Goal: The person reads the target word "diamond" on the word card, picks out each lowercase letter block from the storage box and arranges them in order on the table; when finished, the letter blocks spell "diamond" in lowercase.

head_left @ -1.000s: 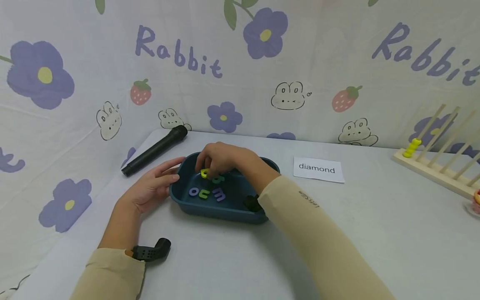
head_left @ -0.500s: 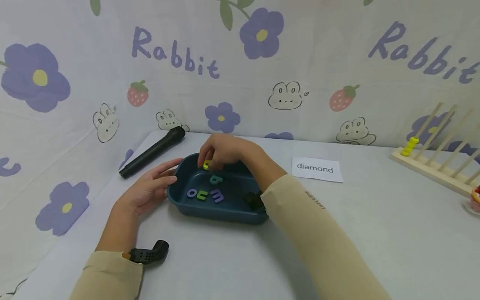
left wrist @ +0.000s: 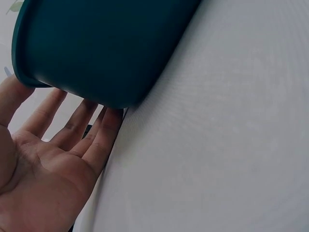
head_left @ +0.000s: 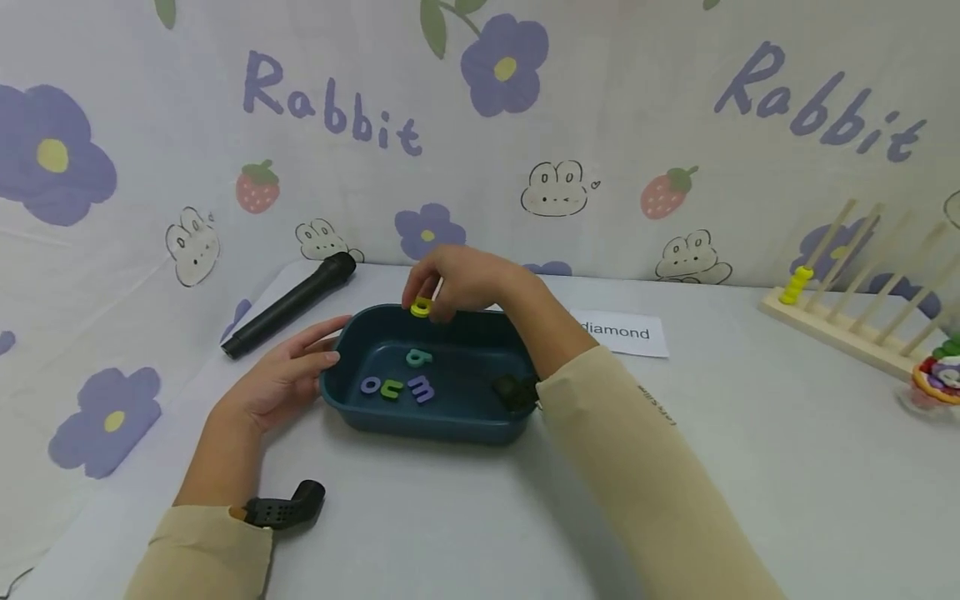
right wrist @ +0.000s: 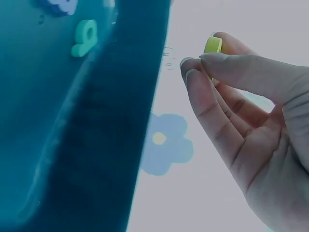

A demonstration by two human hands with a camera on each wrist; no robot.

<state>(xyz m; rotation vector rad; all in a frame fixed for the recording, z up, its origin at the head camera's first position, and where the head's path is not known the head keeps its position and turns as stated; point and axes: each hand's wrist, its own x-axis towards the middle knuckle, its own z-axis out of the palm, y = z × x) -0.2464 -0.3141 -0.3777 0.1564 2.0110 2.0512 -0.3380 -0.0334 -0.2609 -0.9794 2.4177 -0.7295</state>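
My right hand (head_left: 465,279) pinches a yellow toy letter (head_left: 421,307) between thumb and fingertips, above the far rim of a dark teal tray (head_left: 435,429). In the right wrist view the yellow letter (right wrist: 213,45) shows edge-on beyond the tray wall, so which letter it is stays unclear. Inside the tray lie a purple o (head_left: 371,385), a green n (head_left: 392,389), a purple m (head_left: 421,389) and a teal looped letter (head_left: 418,357). Against the tray's left end rests my left hand (head_left: 281,379), its extended fingers (left wrist: 72,128) touching the outer wall, thumb near the rim.
Left behind the tray lies a black microphone (head_left: 288,306). A white card reading "diamond" (head_left: 637,333), partly hidden by my right arm, lies at right. Farther right stand a wooden peg rack (head_left: 847,337) with yellow beads and a clear bowl of colourful pieces (head_left: 941,375).
My right hand has lifted the yellow letter from inside the tray up to its far rim. The left hand keeps its place at the tray's end. The head view has shifted slightly right.
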